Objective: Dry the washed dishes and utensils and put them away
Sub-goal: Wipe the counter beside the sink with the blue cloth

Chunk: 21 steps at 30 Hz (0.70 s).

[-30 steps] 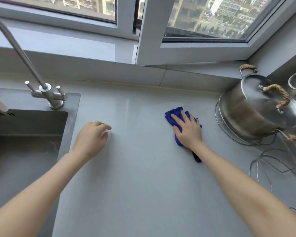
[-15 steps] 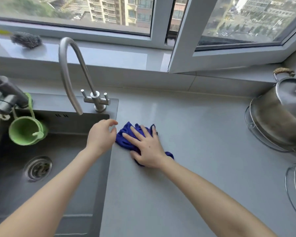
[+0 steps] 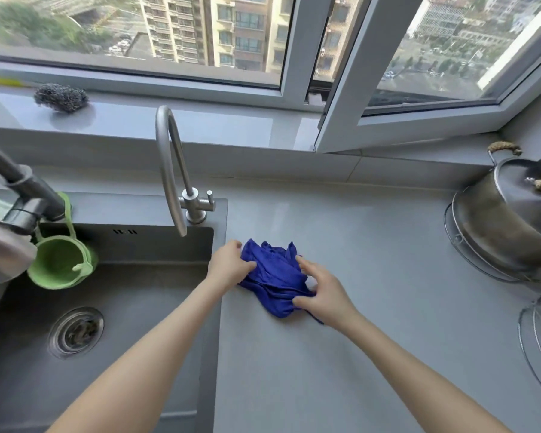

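Beside the sink [image 3: 138, 307], I have both grips closed on the blue cloth [image 3: 272, 276], bunched on the desk [image 3: 372, 323]. The left hand [image 3: 230, 267] takes its sinkward edge and the right hand [image 3: 322, 292] its outer end, with the cloth's long axis running away from me.

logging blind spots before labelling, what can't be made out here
Head view only.
- Steel pot: right side cut off by the frame edge; its lid hides the inside.
- Blue cloth: parts covered by the left hand and right hand, whose fingers grip it.
- Sink drain: what lies in the strainer is too blurred to tell.
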Each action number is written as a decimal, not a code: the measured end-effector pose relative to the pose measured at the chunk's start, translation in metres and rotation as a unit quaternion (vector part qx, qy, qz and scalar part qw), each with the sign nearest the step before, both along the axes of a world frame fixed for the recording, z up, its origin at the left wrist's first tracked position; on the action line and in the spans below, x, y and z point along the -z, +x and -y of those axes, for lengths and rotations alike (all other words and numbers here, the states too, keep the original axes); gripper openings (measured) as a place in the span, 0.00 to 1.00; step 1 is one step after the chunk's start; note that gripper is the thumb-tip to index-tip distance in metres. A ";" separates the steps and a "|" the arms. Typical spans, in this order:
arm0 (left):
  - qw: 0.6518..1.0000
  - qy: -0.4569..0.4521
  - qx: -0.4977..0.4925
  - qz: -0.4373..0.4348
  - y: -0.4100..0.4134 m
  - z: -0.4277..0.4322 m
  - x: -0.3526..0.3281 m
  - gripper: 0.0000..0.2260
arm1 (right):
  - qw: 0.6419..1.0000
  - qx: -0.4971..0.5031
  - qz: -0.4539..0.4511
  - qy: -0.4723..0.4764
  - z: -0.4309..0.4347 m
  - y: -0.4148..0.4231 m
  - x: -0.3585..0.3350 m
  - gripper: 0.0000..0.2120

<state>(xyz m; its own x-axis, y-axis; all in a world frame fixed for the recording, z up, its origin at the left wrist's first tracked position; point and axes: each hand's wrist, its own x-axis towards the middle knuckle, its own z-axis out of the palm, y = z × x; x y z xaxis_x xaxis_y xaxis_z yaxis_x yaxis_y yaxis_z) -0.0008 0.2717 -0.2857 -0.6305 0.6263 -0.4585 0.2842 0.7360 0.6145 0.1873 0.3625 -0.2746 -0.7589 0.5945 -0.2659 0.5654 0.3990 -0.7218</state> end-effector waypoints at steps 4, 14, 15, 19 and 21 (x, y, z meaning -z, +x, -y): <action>0.998 0.030 0.061 -0.005 -0.003 -0.002 -0.020 0.07 | 0.994 0.031 0.015 0.106 -0.012 -0.030 -0.021 0.39; 0.967 0.188 0.116 0.128 -0.006 0.008 -0.087 0.05 | 0.983 -0.059 -0.100 -0.145 -0.033 -0.051 -0.081 0.06; 0.965 0.186 0.124 0.137 -0.005 0.006 -0.092 0.06 | 0.981 -0.057 -0.107 -0.154 -0.036 -0.047 -0.091 0.05; 0.950 0.194 0.152 0.190 -0.005 0.000 -0.115 0.12 | 0.981 -0.047 -0.128 -0.137 -0.052 -0.029 -0.132 0.02; 0.937 0.220 0.148 0.229 -0.003 -0.007 -0.131 0.13 | 0.979 -0.037 -0.164 -0.113 -0.055 -0.022 -0.152 0.01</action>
<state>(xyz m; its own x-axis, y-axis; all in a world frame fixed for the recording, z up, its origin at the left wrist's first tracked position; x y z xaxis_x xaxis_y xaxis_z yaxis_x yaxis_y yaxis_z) -0.0039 0.2790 -0.1548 -0.1995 0.9344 -0.2951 0.0671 0.3135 0.9472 0.1657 0.4179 -0.1224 -0.8642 0.4888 -0.1194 0.2648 0.2400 -0.9340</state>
